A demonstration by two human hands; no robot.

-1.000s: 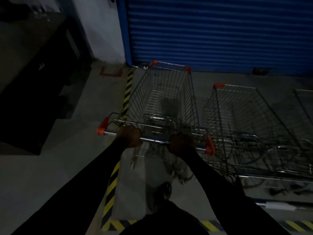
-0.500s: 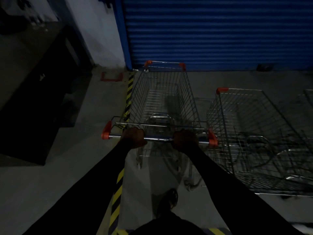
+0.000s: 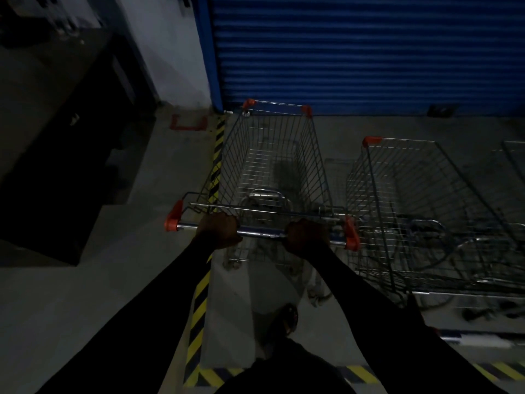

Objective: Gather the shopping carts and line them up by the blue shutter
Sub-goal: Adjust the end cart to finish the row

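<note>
Shopping cart [image 3: 272, 155] first: its handle bar [image 3: 261, 231] sits under both your fists, with your left hand [image 3: 220, 230] and right hand [image 3: 306, 237] each clenched round it. Over the last second the cart has swung a touch straighter along the striped floor line [image 3: 217, 149]. Its nose stands at the foot of the blue shutter [image 3: 369, 52], so this one looks as good as parked. Count two hands, both busy. Count three carts: yours, a second cart [image 3: 412, 194] just beside it on your right, and a third cart [image 3: 514, 157] cut off by the edge. Count one shutter.
</note>
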